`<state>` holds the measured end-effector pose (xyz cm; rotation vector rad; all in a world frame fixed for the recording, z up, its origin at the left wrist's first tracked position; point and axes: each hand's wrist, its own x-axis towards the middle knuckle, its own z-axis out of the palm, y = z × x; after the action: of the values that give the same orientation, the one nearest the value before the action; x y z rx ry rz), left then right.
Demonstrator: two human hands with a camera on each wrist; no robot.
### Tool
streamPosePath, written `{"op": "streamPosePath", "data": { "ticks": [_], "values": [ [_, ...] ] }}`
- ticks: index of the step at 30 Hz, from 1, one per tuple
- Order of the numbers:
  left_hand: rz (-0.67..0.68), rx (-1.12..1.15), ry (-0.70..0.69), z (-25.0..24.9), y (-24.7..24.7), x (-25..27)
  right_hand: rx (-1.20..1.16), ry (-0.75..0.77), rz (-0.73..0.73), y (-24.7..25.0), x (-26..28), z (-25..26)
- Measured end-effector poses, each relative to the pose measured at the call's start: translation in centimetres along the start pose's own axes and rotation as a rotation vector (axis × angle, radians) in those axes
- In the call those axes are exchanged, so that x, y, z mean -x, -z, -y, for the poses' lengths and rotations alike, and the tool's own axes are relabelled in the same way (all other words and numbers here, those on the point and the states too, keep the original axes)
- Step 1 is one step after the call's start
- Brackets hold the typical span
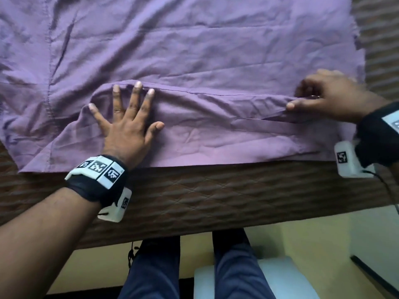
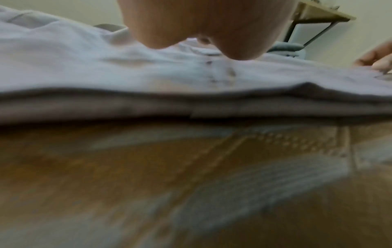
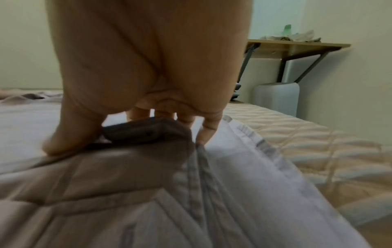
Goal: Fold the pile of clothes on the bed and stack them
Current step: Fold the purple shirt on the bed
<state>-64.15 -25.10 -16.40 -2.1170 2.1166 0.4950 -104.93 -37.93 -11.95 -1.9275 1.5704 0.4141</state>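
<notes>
Spreading across the brown quilted bed (image 1: 216, 195), a purple garment (image 1: 194, 50) is pressed flat near its folded front edge by the left hand (image 1: 125, 124), fingers splayed wide, while that fold's far end is pinched by the right hand (image 1: 328, 96).

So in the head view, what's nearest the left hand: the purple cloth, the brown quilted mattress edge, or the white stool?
1. Purple cloth, under the left hand.
2. Brown quilted mattress edge, just behind the wrist.
3. White stool, on the floor, lower right.
</notes>
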Motion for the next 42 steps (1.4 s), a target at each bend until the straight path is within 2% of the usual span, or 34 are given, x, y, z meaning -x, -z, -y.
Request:
{"op": "streamPosePath", "data": {
  "ticks": [2, 6, 11, 14, 16, 20, 22, 24, 27, 29, 32, 34, 36, 37, 38, 39, 41, 42],
  "values": [
    [-0.001, -0.015, -0.040, -1.3, 0.4, -1.0, -0.045, -0.033, -0.046, -0.3, 0.1, -0.5],
    [0.045, 0.053, 0.082, -1.7, 0.0, -3.3, -0.259, -0.048, -0.131, -0.5, 0.3, -1.2],
    [0.077, 0.000, 0.080, -1.2, 0.4, -3.8, -0.075, -0.038, -0.254, -1.6, 1.1, -0.4],
    [-0.012, 0.024, 0.132, -2.3, 1.2, -3.5, -0.019, -0.089, -0.397, -2.6, 2.2, 0.9],
    [-0.091, 0.054, 0.102, -3.1, 1.4, -3.7, -0.026, -0.082, -0.447, -3.8, 3.2, 1.5],
    [-0.145, 0.151, 0.037, -2.7, 2.3, -6.0, -0.075, -0.087, -0.380, -4.0, 2.3, 0.9],
    [-0.103, 0.166, -0.047, -1.7, 3.2, -7.4, -0.039, -0.093, -0.299, -2.4, 1.4, 0.0],
    [-0.034, 0.159, -0.146, -1.1, 4.4, -8.3, -0.050, -0.037, -0.217, -0.8, 1.0, -0.6],
    [0.001, 0.176, -0.175, -0.9, 5.4, -8.5, -0.124, 0.064, -0.200, 0.4, 0.6, -1.1],
    [-0.032, 0.195, -0.205, -0.9, 5.3, -8.4, -0.115, 0.065, -0.186, 0.5, 0.4, -1.2],
    [-0.019, 0.147, -0.179, -0.7, 4.6, -7.5, -0.004, 0.008, -0.176, -0.5, 0.6, -0.7],
    [-0.125, 0.048, -0.189, -0.9, 4.2, -6.0, 0.080, -0.057, -0.335, -1.3, 1.4, -0.1],
    [-0.286, 0.037, -0.262, -2.5, 3.4, -4.0, 0.087, -0.080, -0.519, -2.4, 2.7, 1.9],
    [-0.316, 0.062, -0.322, -3.6, 2.6, -2.9, 0.065, -0.064, -0.557, -3.3, 3.2, 3.5],
    [-0.289, 0.069, -0.369, -5.0, 1.4, -1.8, 0.037, -0.023, -0.560, -4.6, 3.6, 5.3],
    [-0.209, 0.052, -0.381, -6.3, 0.0, -0.5, 0.020, 0.036, -0.541, -6.3, 3.8, 7.2],
    [-0.022, -0.039, -0.343, -8.3, -2.5, 1.6, 0.062, 0.127, -0.461, -10.3, 4.0, 10.5],
    [0.025, -0.091, -0.322, -8.6, -3.5, 2.3, 0.106, 0.128, -0.410, -11.9, 3.9, 11.3]
  ]
}}
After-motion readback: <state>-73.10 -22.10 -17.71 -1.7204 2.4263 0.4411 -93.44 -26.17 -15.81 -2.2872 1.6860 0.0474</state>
